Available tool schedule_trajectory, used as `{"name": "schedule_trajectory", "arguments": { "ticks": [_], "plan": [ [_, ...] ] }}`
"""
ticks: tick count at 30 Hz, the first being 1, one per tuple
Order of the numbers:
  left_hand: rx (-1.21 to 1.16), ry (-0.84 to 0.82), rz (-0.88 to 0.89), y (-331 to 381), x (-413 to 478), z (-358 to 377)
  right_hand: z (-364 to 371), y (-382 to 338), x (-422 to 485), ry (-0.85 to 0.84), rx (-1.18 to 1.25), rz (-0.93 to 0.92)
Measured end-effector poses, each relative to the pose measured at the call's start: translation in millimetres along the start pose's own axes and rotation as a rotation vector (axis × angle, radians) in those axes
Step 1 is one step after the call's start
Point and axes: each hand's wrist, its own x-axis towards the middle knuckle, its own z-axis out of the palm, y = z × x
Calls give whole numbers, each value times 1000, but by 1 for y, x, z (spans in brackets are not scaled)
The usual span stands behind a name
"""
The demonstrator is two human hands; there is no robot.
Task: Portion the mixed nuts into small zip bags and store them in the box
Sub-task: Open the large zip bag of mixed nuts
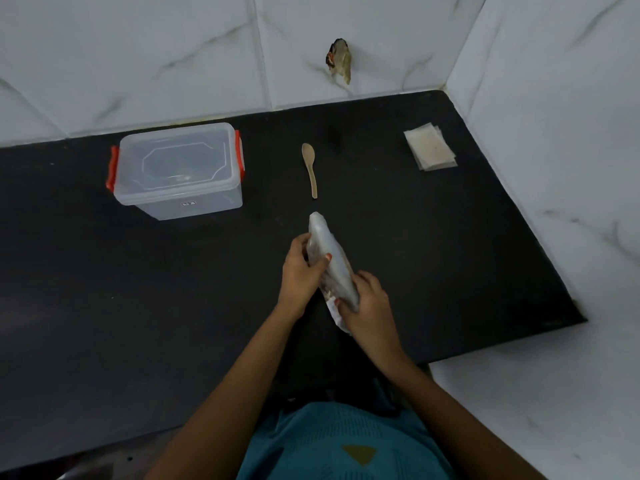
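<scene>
**Two hands hold the big bag over the black table**

Nearest of all is a blue-green shirt (339,441), low down on the near side of the big bag (329,247). Two bare arms reach out from there to the bag.

The right hand (369,306) holds the near end of the bag. Its fingers curl round that end, so its grip is closed on the bag. The left hand (299,268) holds the middle of the bag from the left side. Its thumb lies over the top, with a red nail showing. That grip is closed on the bag too.

The bag is see-through and crinkly. It is held slanted. What is inside is too blurry to tell. Under the bag is the black table (138,271). I cannot tell if the bag touches it.

Just past the far end of the bag lies a wooden spoon (310,168). It is flat on the table, with its handle pointing back at the bag, and it does not touch the bag.

Farther back and to the left of the bag stands a see-through box (178,171). Its lid is on, and it has red clips at both ends.

Farther back and to the right of the bag, well apart, lies a little pile of small bags (429,147).

Behind the bag, past the table, is a white wall (173,46) with grey lines. A small brown thing (339,60) sticks on it.
</scene>
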Motion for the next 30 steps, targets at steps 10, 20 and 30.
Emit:
{"name": "schedule_trajectory", "arguments": {
  "ticks": [10, 20, 30],
  "plan": [
    [-2, -84, -125, 3, -8, -22, -15, -26, -3, -39, 217, 163],
    [-69, 13, -102, 19, -32, -30, -26, -46, -7, -5, 401, 149],
    [61, -154, -170, 51, -14, -35, -17, -61, -28, 31, -128, -252]
  ]
}}
